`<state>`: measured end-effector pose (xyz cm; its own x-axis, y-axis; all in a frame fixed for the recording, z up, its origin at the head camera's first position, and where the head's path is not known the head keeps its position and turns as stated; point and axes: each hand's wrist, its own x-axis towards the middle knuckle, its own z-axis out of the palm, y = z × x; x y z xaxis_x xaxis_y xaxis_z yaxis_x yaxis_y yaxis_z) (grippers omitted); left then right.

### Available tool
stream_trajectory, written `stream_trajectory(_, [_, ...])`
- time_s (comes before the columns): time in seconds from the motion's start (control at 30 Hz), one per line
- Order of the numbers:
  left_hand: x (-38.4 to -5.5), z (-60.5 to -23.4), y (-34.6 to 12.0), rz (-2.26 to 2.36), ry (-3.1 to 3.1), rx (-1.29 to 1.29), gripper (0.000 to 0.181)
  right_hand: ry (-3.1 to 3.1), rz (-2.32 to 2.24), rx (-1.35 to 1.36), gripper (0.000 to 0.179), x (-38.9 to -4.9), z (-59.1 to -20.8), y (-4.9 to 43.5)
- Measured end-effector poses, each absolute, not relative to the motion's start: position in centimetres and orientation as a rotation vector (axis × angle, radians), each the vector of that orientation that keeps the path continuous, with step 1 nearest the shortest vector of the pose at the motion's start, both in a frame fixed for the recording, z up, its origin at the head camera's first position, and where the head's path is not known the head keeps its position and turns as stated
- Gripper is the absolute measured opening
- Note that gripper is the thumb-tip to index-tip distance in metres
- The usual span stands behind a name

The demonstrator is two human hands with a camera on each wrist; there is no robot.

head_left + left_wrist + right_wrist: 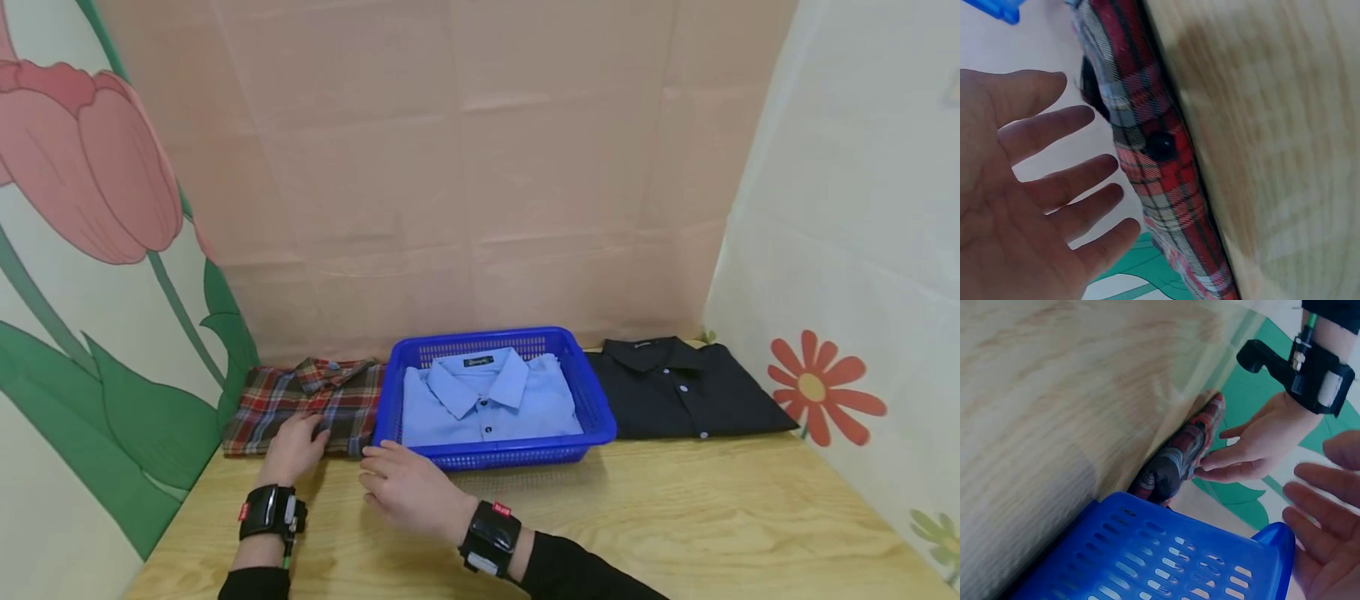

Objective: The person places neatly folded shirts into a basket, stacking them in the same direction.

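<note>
A folded red plaid shirt (348, 408) lies on the table at the left. My left hand (296, 450) is over its front edge, and in the left wrist view the spread fingers (1094, 194) reach right to the cloth, holding nothing. In the middle stands a blue plastic basket (495, 452) with a folded light blue shirt (450, 423) inside, collar up. My right hand (416, 492) is at the basket's front left corner, fingers loosely extended; in the right wrist view its fingers (1316, 525) are right beside the basket rim.
To the basket's right lies a folded black shirt (720, 392). The wooden table (675, 517) runs back to a pinkish-beige backdrop (465, 167). White sheets with printed flowers flank both sides. Each wrist wears a black camera band (491, 540).
</note>
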<state>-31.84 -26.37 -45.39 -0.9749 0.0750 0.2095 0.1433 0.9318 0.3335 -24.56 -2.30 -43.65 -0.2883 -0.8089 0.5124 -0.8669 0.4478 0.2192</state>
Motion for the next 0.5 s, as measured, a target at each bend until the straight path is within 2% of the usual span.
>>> stream_trajectory(0.33, [-31.4, -45.9, -26.9, -0.552, -3.050, -0.108, 0.044, -2.149, 0.124, 1.588, 0.022, -23.8, -44.4, -2.4])
stream_trajectory(0.5, [-31.3, -45.9, -26.8, -0.519, -3.111, -0.074, 0.047, -2.316, 0.105, 1.545, 0.025, -23.9, -45.4, -2.6])
